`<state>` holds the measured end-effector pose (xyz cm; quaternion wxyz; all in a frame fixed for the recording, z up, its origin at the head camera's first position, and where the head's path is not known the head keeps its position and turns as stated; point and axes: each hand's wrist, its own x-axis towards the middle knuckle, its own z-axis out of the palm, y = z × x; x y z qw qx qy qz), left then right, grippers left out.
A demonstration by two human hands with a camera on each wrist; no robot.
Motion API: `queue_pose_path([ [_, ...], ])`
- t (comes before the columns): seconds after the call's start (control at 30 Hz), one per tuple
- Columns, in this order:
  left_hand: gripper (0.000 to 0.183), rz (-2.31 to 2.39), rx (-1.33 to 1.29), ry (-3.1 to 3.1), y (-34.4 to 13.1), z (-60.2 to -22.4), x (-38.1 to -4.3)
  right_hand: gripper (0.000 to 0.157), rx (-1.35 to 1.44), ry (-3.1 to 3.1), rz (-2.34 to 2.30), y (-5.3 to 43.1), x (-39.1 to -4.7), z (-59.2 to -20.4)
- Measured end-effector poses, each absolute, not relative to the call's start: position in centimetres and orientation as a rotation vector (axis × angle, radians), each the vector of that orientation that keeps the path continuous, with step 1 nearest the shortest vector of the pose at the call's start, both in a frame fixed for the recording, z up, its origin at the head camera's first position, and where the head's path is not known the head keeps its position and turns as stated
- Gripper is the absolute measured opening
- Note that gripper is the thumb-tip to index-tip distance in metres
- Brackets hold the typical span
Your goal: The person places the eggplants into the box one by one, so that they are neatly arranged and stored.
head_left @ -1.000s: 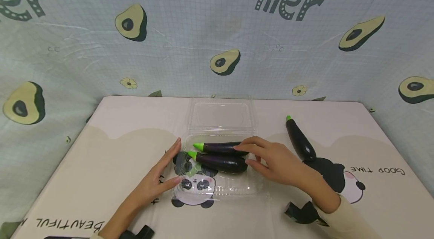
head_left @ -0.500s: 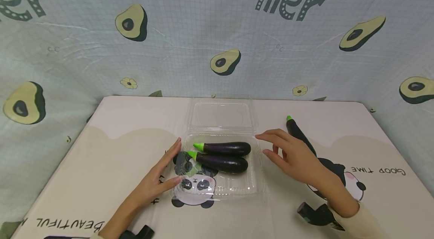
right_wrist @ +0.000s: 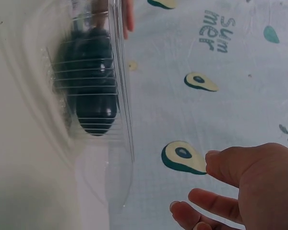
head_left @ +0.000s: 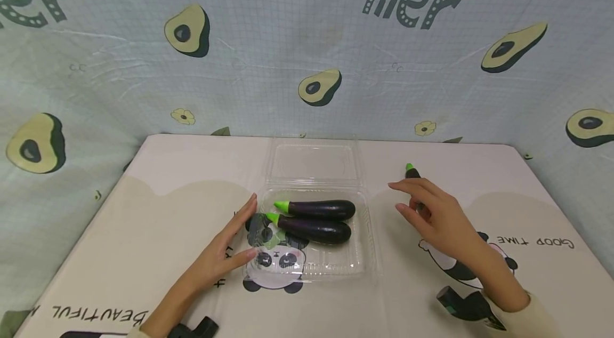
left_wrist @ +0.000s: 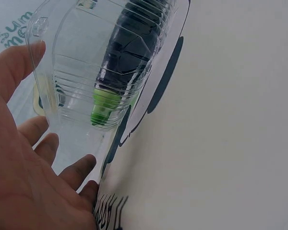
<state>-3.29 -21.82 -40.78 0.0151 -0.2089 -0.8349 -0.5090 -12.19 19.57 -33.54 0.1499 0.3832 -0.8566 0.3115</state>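
Note:
A clear plastic clamshell box (head_left: 338, 268) lies on the table, its lid (head_left: 314, 162) folded back. Two dark purple eggplants with green tips, a rear one (head_left: 323, 210) and a front one (head_left: 316, 230), lie side by side inside. At the box's left edge rests my left hand (head_left: 216, 258), fingers spread, thumb by the rim in the left wrist view. My right hand (head_left: 441, 215) hovers right of the box with loosely bent fingers, holding nothing. It hides most of a third eggplant (head_left: 413, 173); only the green tip and neck show behind it.
The table (head_left: 172, 204) has a printed cover with pandas and lettering. Behind it hangs a curtain (head_left: 264, 34) with avocado prints. Black wrist-worn devices sit under the right wrist (head_left: 465, 306) and left wrist (head_left: 194, 329).
My right hand has left the rear eggplant in the box and moved right, to over the third eggplant. The left hand stays at the box's left edge.

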Motion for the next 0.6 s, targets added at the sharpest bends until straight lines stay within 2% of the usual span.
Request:
queue_pose_path([
  [0.6, 0.079, -1.643, -0.659, -2.574, -22.0, -41.1, -3.2, 0.052, 0.922, -2.474, 0.845, 23.0, -12.5, -35.3],
])
